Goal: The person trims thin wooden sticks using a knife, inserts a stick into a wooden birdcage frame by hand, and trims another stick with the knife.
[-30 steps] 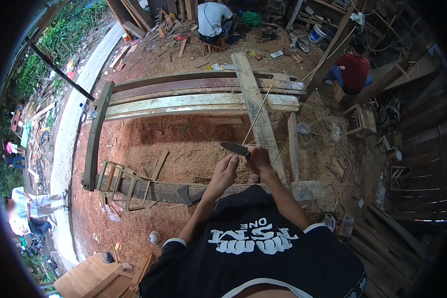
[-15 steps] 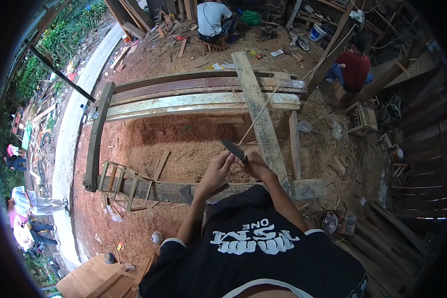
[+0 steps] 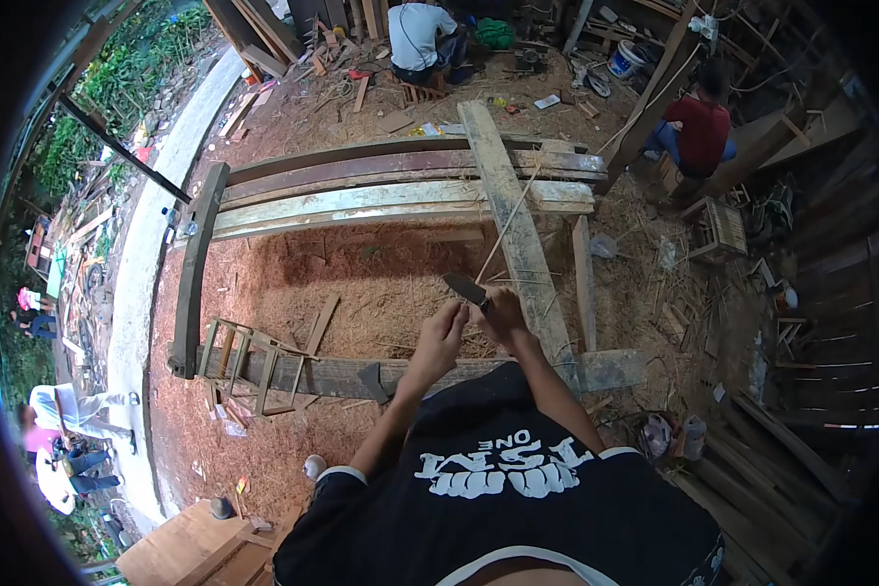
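My right hand [image 3: 504,314] is closed around the handle of a knife [image 3: 466,288] with a broad dark blade pointing up and left. My left hand [image 3: 441,334] is closed just left of it, at the near end of a thin wooden strip [image 3: 507,227]. The strip slants away to the upper right, passing by the blade and over a wide plank [image 3: 506,195]. Where strip and blade meet, the fingers partly cover the contact. Both hands are above the sawdust-covered ground, close to the near beam [image 3: 479,372].
Long boards [image 3: 361,203] lie across the far side of the timber frame. A small slatted wooden frame [image 3: 254,359] leans on the near beam at left. Two seated people [image 3: 422,39] are farther back, and others stand along the pale path [image 3: 132,322]. Timber [image 3: 752,488] is stacked at right.
Both hands and the knife have shifted slightly right. The strip stands a little steeper. On the path at left, a person in pale clothing has changed stance.
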A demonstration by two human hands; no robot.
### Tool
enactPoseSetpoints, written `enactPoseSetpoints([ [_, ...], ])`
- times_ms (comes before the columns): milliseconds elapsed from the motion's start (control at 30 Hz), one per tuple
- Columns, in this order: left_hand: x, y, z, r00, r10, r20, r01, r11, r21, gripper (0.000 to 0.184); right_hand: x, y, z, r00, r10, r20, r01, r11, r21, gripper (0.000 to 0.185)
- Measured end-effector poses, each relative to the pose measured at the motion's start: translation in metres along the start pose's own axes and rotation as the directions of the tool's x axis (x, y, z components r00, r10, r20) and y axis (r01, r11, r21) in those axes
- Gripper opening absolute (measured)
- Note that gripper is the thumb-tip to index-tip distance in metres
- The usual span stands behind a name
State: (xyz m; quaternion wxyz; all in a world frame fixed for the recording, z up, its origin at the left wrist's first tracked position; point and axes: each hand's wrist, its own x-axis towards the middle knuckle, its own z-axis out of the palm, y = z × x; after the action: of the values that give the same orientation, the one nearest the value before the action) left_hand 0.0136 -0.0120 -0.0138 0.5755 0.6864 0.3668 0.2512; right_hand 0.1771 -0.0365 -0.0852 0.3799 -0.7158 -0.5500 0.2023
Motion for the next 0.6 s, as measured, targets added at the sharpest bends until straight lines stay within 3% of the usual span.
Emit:
enactPoseSetpoints([
  [67,0.0,-0.012,0.015,0.995,0.034,-0.095,-0.036,0.999,-0.025,0.026,0.003,0.01,0.017,0.969,0.14,-0.202,-0.145,0.989,-0.011,0.027],
  [100,-0.002,-0.014,0.022,0.997,-0.003,-0.079,-0.002,0.998,-0.06,0.026,0.01,0.037,0.028,0.921,0.206,-0.331,-0.261,0.957,-0.13,0.029],
  [167,-0.01,-0.018,0.028,0.996,-0.075,-0.056,0.068,0.99,-0.125,0.025,0.015,0.052,0.001,0.943,0.219,-0.25,-0.257,0.958,-0.13,0.034],
  [200,-0.007,-0.017,0.025,0.983,-0.178,-0.039,0.164,0.958,-0.236,0.021,0.014,0.057,-0.007,0.946,0.097,-0.308,-0.143,0.981,-0.131,0.044],
  [300,0.004,0.0,-0.002,0.921,-0.349,0.171,0.378,0.7,-0.606,0.02,0.016,0.033,-0.044,0.948,0.318,0.03,-0.317,0.948,-0.016,0.053],
  [333,0.008,0.0,-0.007,0.925,-0.337,0.178,0.366,0.66,-0.656,0.017,0.012,0.027,-0.047,0.914,0.4,0.065,-0.405,0.906,0.12,0.056],
  [433,0.015,0.001,-0.024,0.927,-0.326,0.184,0.347,0.561,-0.752,0.015,0.004,0.003,-0.053,0.957,0.281,0.074,-0.289,0.888,0.358,0.05],
  [467,0.017,-0.001,-0.025,0.935,-0.296,0.193,0.336,0.578,-0.743,0.014,0.003,-0.001,-0.045,0.96,0.269,0.077,-0.266,0.794,0.547,0.039],
  [600,0.017,0.009,-0.014,0.92,-0.264,0.288,0.39,0.578,-0.717,0.015,0.011,-0.045,-0.057,0.952,0.187,0.241,-0.303,0.676,0.672,0.037],
])
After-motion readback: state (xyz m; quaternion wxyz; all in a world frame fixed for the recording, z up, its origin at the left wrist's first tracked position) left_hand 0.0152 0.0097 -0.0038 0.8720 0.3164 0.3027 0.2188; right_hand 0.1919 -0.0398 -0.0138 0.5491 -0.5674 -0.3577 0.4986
